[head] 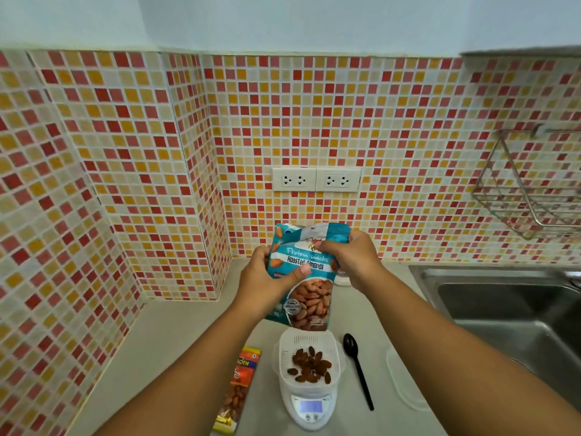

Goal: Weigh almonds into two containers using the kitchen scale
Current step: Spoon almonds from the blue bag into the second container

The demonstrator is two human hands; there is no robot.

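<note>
We held the teal pouch of roasted almonds (303,272) upright above the counter, just behind the scale, and both hands were on it. Our left hand (270,278) gripped its left edge, thumb pressed across the printed front, which steadied the body of the pouch. Our right hand (352,261) pinched the crumpled top corner, the likely place to tear or reseal the mouth; we could not tell whether the top was open or closed.

Below, the white digital kitchen scale (309,407) sat near the front of the pale countertop (176,347), its display (310,406) lit but too small to read. A white plastic container (309,341) rested on the platform, with a shallow layer of almonds (309,366) on its floor. We judged this to be the first portion, already poured or partly so.

A black plastic spoon (356,366) lay just to the right of the scale, bowl pointing away from us, handy for adding or removing a few nuts to trim the weight. A clear lid or shallow container (404,382) lay farther right, hard to make out against the counter. Another small white object peeked out behind the pouch; it may have been the second container. To the left of the scale lay an orange and yellow snack packet (237,391), untouched. The steel sink (509,309) stood well apart on the right, a wire rack (528,190) hung on the mosaic wall above it, and two wall sockets (316,179) sat behind.
</note>
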